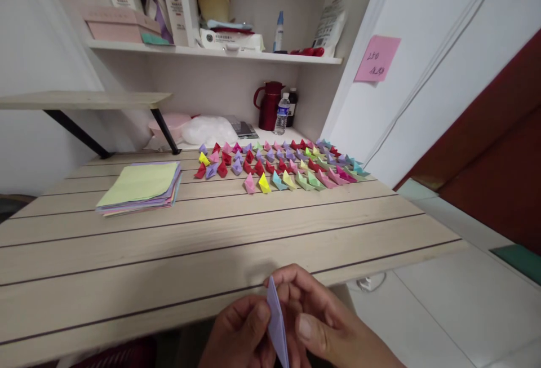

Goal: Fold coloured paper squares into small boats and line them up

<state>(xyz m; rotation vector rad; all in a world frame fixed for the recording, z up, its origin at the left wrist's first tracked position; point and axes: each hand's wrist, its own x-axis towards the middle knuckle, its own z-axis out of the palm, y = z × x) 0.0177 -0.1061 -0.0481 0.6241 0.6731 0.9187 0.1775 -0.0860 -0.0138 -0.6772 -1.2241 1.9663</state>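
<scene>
A folded piece of light purple paper is held up on edge at the table's front edge, its lower end running out of the frame. My left hand is closed on its left side, thumb pressed near the edge. Around the right side curl the fingers of my right hand, the index fingertip at the paper's top corner. The right thumb stands a little apart from the sheet. Farther back lie rows of small folded paper boats in red, pink, purple, yellow, green and blue.
A stack of coloured paper sheets, yellow on top, lies on the wooden table at left. Behind it stands a small raised shelf on black legs. A red jug and water bottle stand at the back.
</scene>
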